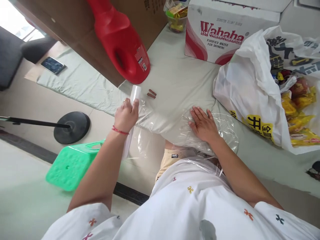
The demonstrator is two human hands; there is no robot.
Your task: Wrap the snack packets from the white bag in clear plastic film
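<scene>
My left hand (127,115) is wrapped round a roll of clear plastic wrap (135,91), held tilted at the table's edge. A loose sheet of the film (228,131) stretches from the roll across to the right, partly over the cloth and partly hanging in front of my lap. My right hand (203,125) lies flat on that sheet with its fingers extended, pressing it against the cloth-covered table (175,80). Two small brown strips (151,93) rest on the cloth just right of the roll's upper end.
Behind the roll stand a red jug (122,43) and a large cardboard box (72,36). A Wahaha carton (212,36), a tub of snacks (177,21) and a white bag (245,76) of packets line the back and right. Left are a phone (53,65) and, lower, a green plastic stool (72,166).
</scene>
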